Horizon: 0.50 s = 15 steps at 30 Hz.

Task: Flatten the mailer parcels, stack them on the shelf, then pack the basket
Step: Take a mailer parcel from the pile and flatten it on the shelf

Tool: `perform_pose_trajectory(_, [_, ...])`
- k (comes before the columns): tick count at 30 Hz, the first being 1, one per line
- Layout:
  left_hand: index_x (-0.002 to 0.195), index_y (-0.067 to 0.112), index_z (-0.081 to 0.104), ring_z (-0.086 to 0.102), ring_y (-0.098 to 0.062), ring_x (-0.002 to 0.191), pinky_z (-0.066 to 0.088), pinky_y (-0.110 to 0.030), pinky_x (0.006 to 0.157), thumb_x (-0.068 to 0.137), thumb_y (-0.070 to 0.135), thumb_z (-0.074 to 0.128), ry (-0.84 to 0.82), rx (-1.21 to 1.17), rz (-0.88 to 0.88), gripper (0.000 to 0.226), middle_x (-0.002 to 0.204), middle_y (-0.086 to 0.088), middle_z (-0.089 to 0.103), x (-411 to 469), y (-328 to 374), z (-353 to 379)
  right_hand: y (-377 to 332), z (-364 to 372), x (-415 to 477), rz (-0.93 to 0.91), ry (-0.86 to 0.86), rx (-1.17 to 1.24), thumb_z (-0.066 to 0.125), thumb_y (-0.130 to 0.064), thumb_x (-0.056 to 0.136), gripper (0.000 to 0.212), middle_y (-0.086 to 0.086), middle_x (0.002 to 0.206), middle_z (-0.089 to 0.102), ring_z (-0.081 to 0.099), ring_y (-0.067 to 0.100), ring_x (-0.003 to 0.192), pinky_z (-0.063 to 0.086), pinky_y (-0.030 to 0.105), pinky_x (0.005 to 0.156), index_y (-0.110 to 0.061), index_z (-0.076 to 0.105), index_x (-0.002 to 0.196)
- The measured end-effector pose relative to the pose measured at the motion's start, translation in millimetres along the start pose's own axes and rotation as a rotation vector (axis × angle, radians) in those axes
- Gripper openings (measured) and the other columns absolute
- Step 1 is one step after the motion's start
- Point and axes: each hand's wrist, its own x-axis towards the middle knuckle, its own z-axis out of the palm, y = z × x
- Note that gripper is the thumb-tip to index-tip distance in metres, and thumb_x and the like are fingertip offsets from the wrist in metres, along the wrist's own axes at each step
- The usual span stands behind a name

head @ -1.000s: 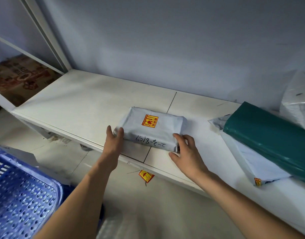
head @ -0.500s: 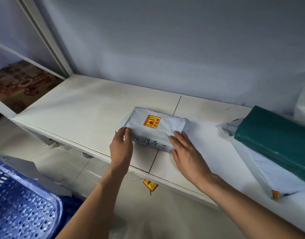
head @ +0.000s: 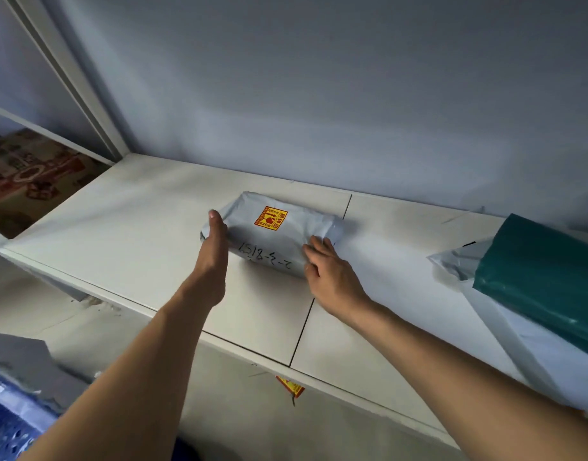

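Lying on the white shelf, the grey mailer parcel sits between the two hands. Its long axis runs from one hand across to the other, with a yellow sticker on top and handwritten numbers along the side nearest the wrists. The left hand stands on edge against the parcel's left end, fingers straight and together, gripping nothing, like a flat wall pressed to the short side. The right hand lies on the opposite near corner, fingers loosely spread over the top, resting rather than pinching. Both touch it, so neither is nearer.

The parcel looks plump, so flattening seems to be the step in hand. The coming press would need the palms to shift from the ends onto the top, working along that hand-to-hand axis.

Well out past the right hand, a green parcel lies on pale grey mailers. Low beside the left elbow is the blue basket.
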Motion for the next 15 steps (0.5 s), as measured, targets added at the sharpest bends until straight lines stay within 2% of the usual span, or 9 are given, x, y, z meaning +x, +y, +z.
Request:
perform_pose_trajectory(2, [0.15, 0.017, 0.033, 0.023, -0.011, 0.145, 0.015, -0.034, 0.12, 0.094, 0.069, 0.027, -0.008, 0.019, 0.0, 0.076, 0.157, 0.005, 0.031, 11, 2, -2, 3, 2, 8, -0.012, -0.015, -0.002, 0.035, -0.007, 0.102, 0.043, 0.005, 0.16, 0.022, 0.012, 0.019, 0.149, 0.012, 0.015, 0.11, -0.006, 0.04, 0.145])
perform_pose_trajectory(8, [0.154, 0.025, 0.02, 0.019, -0.009, 0.146, 0.014, -0.035, 0.12, 0.093, 0.07, 0.029, -0.024, 0.064, 0.029, 0.077, 0.16, 0.009, 0.022, 24, -1, 1, 7, 3, 25, -0.027, 0.006, -0.038, 0.037, -0.001, 0.099, 0.047, 0.002, 0.159, 0.025, 0.014, 0.018, 0.148, 0.017, 0.023, 0.114, -0.008, 0.041, 0.145])
perform_pose_trajectory(11, [0.152, 0.026, 0.025, 0.024, -0.011, 0.144, 0.019, -0.031, 0.114, 0.095, 0.066, 0.028, -0.018, 0.087, 0.055, 0.069, 0.158, 0.007, 0.027, 26, -2, 3, 7, 2, 24, -0.029, -0.025, -0.067, 0.037, -0.002, 0.099, 0.047, 0.001, 0.159, 0.025, 0.015, 0.016, 0.147, 0.018, 0.022, 0.113, -0.009, 0.04, 0.145])
perform_pose_trajectory(13, [0.151, 0.025, 0.027, 0.025, -0.013, 0.144, 0.02, -0.032, 0.114, 0.096, 0.065, 0.028, -0.004, 0.096, 0.06, 0.068, 0.158, 0.006, 0.026, 25, -1, 3, 7, -1, 25, -0.022, -0.044, -0.084, 0.037, -0.003, 0.099, 0.048, 0.001, 0.16, 0.021, 0.013, 0.016, 0.148, 0.016, 0.021, 0.114, -0.01, 0.037, 0.147])
perform_pose_trajectory(15, [0.15, 0.025, 0.033, 0.029, -0.018, 0.142, 0.023, -0.032, 0.113, 0.096, 0.065, 0.029, 0.036, 0.103, 0.051, 0.067, 0.156, 0.003, 0.029, 22, 3, 3, 4, -5, 23, 0.005, -0.004, -0.074, 0.036, -0.007, 0.101, 0.051, -0.001, 0.162, 0.017, 0.011, 0.016, 0.149, 0.016, 0.024, 0.115, -0.013, 0.031, 0.151])
